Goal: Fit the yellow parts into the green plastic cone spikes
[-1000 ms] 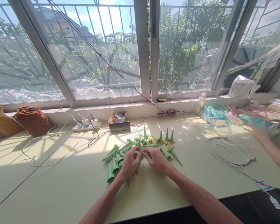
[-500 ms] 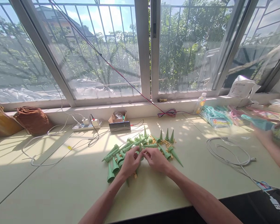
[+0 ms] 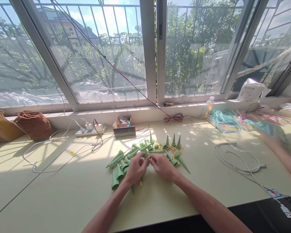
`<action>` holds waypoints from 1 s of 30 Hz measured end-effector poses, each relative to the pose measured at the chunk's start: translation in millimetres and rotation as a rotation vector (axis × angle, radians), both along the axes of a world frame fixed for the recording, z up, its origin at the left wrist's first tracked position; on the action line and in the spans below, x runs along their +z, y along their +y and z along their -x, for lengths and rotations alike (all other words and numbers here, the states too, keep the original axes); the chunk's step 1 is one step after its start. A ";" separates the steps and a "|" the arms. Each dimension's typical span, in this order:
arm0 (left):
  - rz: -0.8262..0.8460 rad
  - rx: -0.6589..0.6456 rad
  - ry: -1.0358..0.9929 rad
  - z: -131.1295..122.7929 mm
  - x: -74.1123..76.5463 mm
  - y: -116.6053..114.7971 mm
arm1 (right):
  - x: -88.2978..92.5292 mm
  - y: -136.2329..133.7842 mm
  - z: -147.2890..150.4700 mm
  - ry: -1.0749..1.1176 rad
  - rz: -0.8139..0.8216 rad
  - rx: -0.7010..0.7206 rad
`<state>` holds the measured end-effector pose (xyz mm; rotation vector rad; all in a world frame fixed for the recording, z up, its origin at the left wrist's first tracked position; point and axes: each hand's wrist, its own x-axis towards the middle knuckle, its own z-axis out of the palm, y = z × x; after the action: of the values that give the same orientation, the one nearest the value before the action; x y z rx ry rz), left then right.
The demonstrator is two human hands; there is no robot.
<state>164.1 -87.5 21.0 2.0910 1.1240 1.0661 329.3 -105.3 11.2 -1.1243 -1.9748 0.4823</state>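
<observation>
Both bare hands work at the near edge of a heap of green, hollow, cone-shaped plastic spikes [image 3: 156, 151] in the middle of the pale yellow-green worktop [image 3: 63, 200]. The left hand [image 3: 136, 166] and right hand [image 3: 162, 165] have curled fingers, their fingertips close together; what they grip, if anything, cannot be told. Small yellow-orange plastic pieces [image 3: 176, 150] lie among the spikes, three of which stand upright at the far right. At the right, another person's blurred hand [image 3: 270, 139] is beside turquoise plastic items [image 3: 266, 127].
</observation>
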 end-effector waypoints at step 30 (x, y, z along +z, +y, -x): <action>0.000 -0.003 -0.095 0.5 -5.6 3.4 | 0.5 2.4 -0.4 0.183 -0.023 -0.049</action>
<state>163.6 -84.1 15.4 2.0190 1.0752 1.1506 329.7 -102.9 11.7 -1.0726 -1.7861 0.5164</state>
